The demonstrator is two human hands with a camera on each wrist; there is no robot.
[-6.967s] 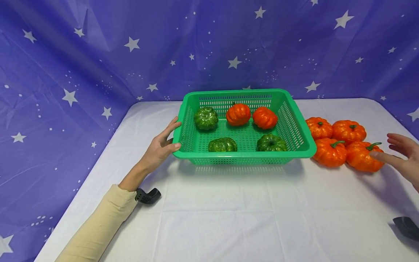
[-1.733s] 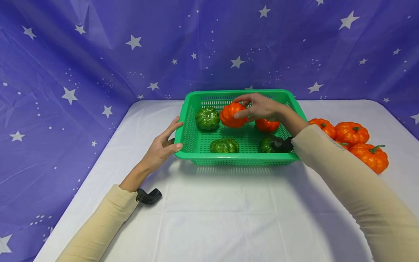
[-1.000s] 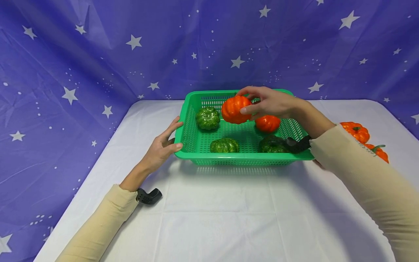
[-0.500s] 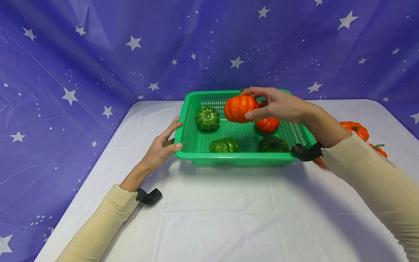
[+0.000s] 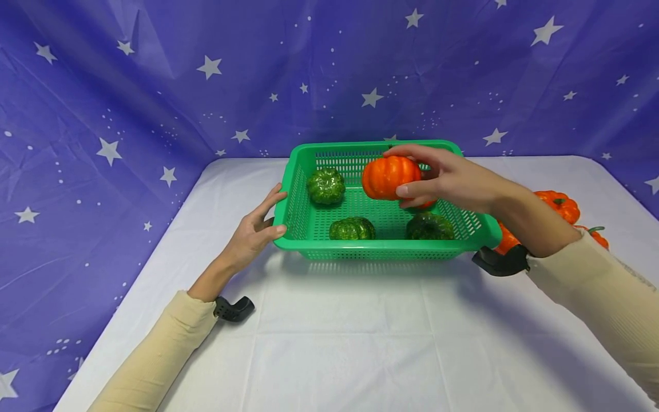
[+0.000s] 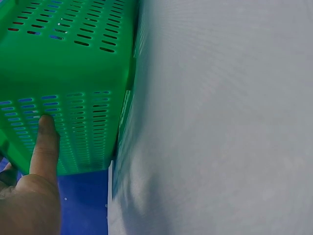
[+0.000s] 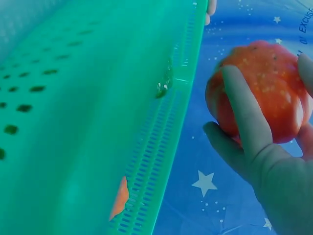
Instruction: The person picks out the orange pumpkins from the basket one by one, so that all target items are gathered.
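Note:
My left hand (image 5: 248,237) holds the left end of a green plastic basket (image 5: 360,245), thumb and fingertips on its rim. In the left wrist view, one straight finger (image 6: 46,152) lies against the slotted wall. My right hand (image 5: 453,177) pinches an orange pumpkin (image 5: 386,177) between thumb and fingers, above the basket's right half. The right wrist view also shows this pumpkin (image 7: 266,93) in the fingers. Inside the basket sit green pumpkins: one at back left (image 5: 326,186), one at front middle (image 5: 352,229), one at front right (image 5: 429,226). Another orange pumpkin (image 5: 428,205) is mostly hidden behind the right hand.
Several orange pumpkins stand on the white-covered table right of the basket, partly behind the right arm; one (image 5: 561,205) shows at the back. A purple star-patterned cloth (image 5: 329,74) hangs behind. Black wrist mounts sit at the left wrist (image 5: 234,309) and right wrist (image 5: 499,261).
The right hand came from the far right, took the orange pumpkin from the basket's back and lifted it. Lately hand and pumpkin have shifted right, lowering slightly. The left hand stays put.

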